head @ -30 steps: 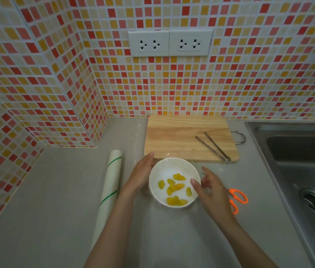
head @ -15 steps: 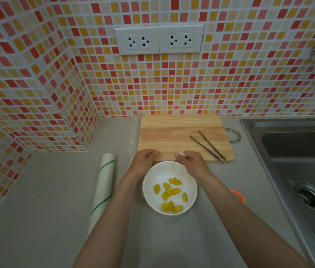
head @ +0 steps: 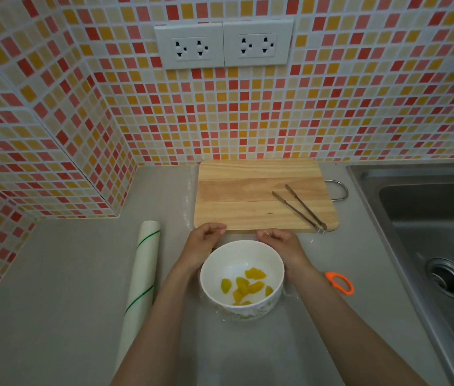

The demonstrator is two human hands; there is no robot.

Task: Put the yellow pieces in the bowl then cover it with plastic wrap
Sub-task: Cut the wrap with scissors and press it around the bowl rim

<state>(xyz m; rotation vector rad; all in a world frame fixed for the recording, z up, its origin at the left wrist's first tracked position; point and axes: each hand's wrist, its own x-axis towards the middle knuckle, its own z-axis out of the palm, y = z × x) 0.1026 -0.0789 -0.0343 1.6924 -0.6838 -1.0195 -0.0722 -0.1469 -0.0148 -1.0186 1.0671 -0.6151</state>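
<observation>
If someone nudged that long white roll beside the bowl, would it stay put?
Probably not. The roll is a smooth cylinder lying on its side on the flat counter, so a sideways push would likely set it rolling. Nothing touches it to stop it. It looks like thin film, so probably light for its length.

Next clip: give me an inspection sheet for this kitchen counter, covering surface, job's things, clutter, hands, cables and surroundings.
Surface: grey counter; a clear film seems to lie under the bowl and towards the viewer.
Job's things: white bowl holds the yellow pieces; plastic wrap roll lies to its left.
Clutter: wooden cutting board behind the bowl, metal tongs on it; orange scissors partly hidden by the right forearm.
Hands: left hand and right hand curled at the bowl's far side, seemingly pinching the film's edge; too faint to confirm.
Cables: nothing seen.
Surroundings: mosaic tile wall, two double sockets, steel sink on the right.
</observation>
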